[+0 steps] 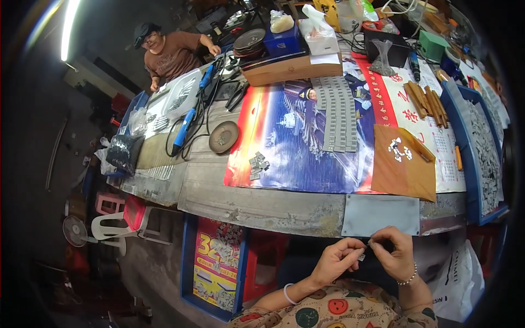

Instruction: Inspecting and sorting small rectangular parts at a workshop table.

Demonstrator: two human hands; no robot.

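Small grey piece (361, 257) pinched in left fingers (351, 253), right fingers (383, 235) close beside, grip unclear

The poster (306, 169) looks like glossy paper, the tabletop (262, 206) rough, the bin (465, 156) smooth plastic.

The person's left forearm (306, 288) slants inward and the right forearm (415, 298) rises more steeply; left hand (339, 259) and right hand (395, 257) nearly meet, each curled into a pinch.
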